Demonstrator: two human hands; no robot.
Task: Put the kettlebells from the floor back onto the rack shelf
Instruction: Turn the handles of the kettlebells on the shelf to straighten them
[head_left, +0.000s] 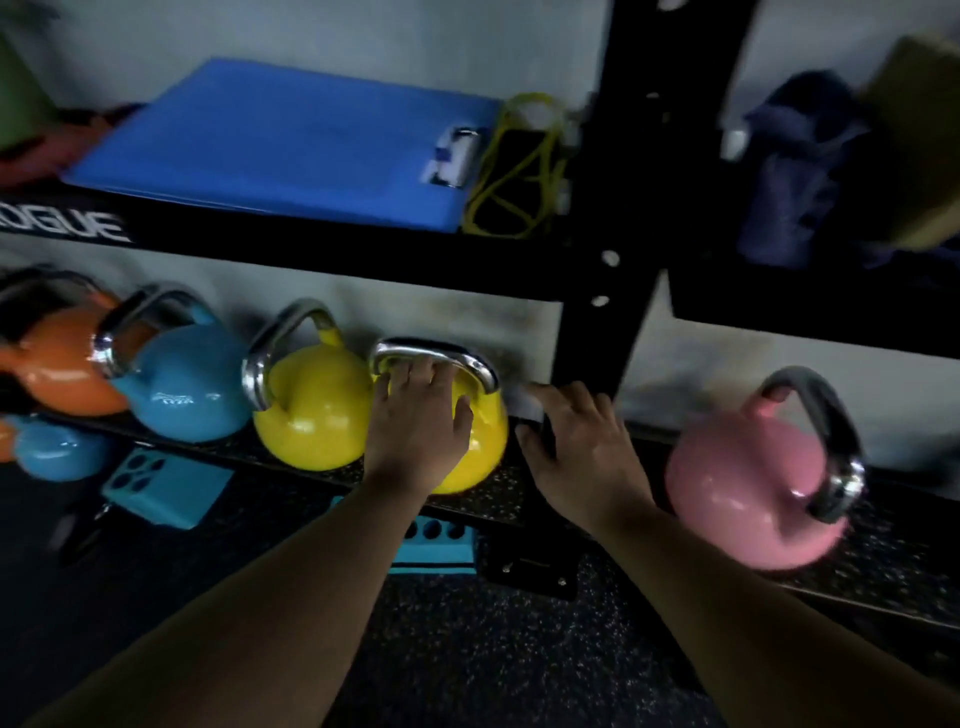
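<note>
A row of kettlebells stands on the low rack shelf (519, 499): orange (52, 364), blue (182, 389), yellow (311, 410), a second yellow kettlebell (488, 441), and a pink kettlebell (743, 488) further right. My left hand (421, 421) lies on the second yellow one, fingers spread just under its steel handle and not wrapped around it. My right hand (576, 441) hovers beside that bell with its fingers apart, holding nothing, near the foot of the black upright (618, 208). A small blue kettlebell (57, 452) sits lower at the far left.
The upper shelf holds a blue mat (291, 150) and a yellow band (519, 171); dark cloth (795, 171) lies right of the upright. Teal blocks with holes (166, 488) (436, 545) rest on the speckled rubber floor under the shelf. A gap remains between the second yellow and pink bells.
</note>
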